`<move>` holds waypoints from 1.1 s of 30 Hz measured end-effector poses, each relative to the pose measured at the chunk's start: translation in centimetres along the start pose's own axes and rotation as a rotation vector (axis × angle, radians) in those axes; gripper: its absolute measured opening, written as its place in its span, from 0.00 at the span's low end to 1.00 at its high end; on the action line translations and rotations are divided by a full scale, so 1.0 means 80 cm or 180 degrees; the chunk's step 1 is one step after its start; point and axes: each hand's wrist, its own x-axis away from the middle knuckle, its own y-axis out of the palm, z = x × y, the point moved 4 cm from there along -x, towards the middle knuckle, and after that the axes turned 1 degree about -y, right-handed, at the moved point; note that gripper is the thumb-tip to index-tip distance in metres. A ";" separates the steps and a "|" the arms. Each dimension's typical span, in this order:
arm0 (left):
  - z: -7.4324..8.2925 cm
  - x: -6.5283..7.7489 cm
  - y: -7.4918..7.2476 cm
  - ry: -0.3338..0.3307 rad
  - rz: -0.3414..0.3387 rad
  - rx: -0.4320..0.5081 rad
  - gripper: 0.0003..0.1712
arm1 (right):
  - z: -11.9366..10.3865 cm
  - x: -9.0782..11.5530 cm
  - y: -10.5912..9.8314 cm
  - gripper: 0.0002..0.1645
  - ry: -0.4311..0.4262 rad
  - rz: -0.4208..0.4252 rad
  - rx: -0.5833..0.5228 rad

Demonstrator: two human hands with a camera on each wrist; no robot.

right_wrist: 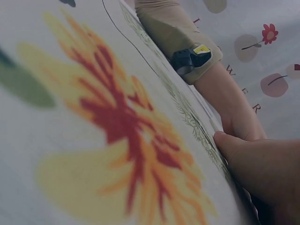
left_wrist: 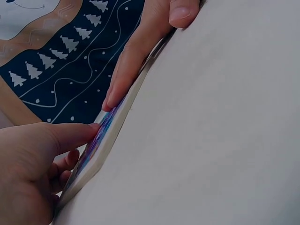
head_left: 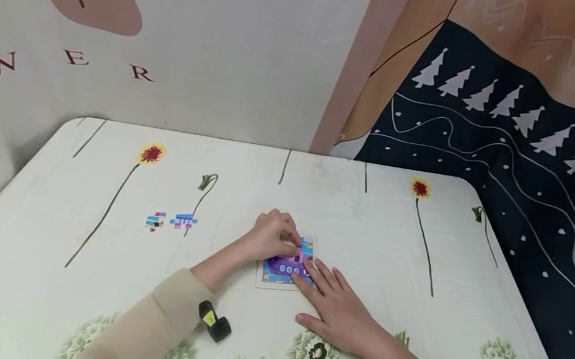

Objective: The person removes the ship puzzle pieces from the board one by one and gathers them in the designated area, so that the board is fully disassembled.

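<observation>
A small jigsaw puzzle (head_left: pixel 284 270), with a purple and blue picture in a pale tray (head_left: pixel 276 287), lies mid-table. Over its upper left part my left hand (head_left: pixel 274 237) curls, thumb and index fingertips close together at a puzzle piece they mostly hide. The left wrist view has that hand (left_wrist: pixel 28 159) low at the puzzle's edge. My right hand (head_left: pixel 342 311) lies palm down with spread fingers, its fingertips touching the puzzle's right side. The right wrist view catches only part of this right hand (right_wrist: pixel 267 173). Two loose puzzle pieces, one striped (head_left: pixel 155 220), one blue (head_left: pixel 183 221), lie left.
A white tablecloth (head_left: pixel 215 206) printed with flowers covers the table. A pale printed cloth (head_left: pixel 231 39) hangs behind, and a dark one with white trees (head_left: pixel 495 150) borders the right side. A black wrist camera (head_left: pixel 214 322) sits at the left cuff.
</observation>
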 end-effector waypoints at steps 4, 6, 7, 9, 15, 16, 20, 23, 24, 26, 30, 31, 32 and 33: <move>0.001 0.000 0.001 0.0015 0.0031 0.0051 0.03 | 0.000 0.000 0.000 0.41 -0.0020 0.0019 0.0009; 0.001 0.000 0.002 0.0029 0.0037 0.0072 0.03 | 0.000 0.000 0.000 0.40 -0.0026 0.0023 0.0013; 0.001 0.000 0.002 0.0041 0.0036 0.0090 0.03 | 0.000 0.000 0.000 0.40 -0.0028 0.0028 0.0012; 0.001 0.001 0.002 0.0066 0.0032 0.0135 0.03 | 0.000 0.000 0.001 0.40 -0.0023 0.0027 0.0004; 0.001 0.000 0.002 0.0135 0.0043 0.0188 0.03 | 0.001 0.000 0.001 0.40 -0.0015 0.0016 0.0013; 0.001 0.000 0.002 0.0136 0.0054 0.0174 0.04 | 0.001 0.000 0.001 0.40 -0.0018 0.0021 0.0019; 0.001 0.000 0.002 0.0109 0.0094 0.0127 0.13 | 0.001 0.000 -0.001 0.40 -0.0038 0.0053 0.0034; 0.001 -0.002 0.004 0.0073 0.0099 0.0115 0.17 | 0.001 0.001 -0.002 0.40 -0.0063 0.0094 0.0013; 0.001 -0.003 0.004 0.0069 0.0102 0.0118 0.16 | 0.001 0.001 -0.002 0.40 -0.0070 0.0106 0.0009; 0.001 -0.005 0.005 0.0066 0.0112 0.0099 0.15 | 0.001 0.001 -0.002 0.40 -0.0077 0.0127 -0.0003; 0.001 -0.008 0.006 0.0051 0.0171 0.0147 0.12 | 0.002 0.000 0.001 0.40 -0.0042 0.0078 -0.0014; 0.001 -0.009 0.006 0.0042 0.0188 0.0185 0.12 | 0.002 0.000 0.001 0.40 -0.0030 0.0061 -0.0019; 0.001 -0.009 0.005 0.0033 0.0207 0.0231 0.11 | 0.003 0.000 0.002 0.40 -0.0019 0.0045 -0.0017; 0.002 -0.009 0.005 0.0026 0.0223 0.0284 0.10 | 0.003 0.000 0.002 0.40 -0.0015 0.0036 -0.0019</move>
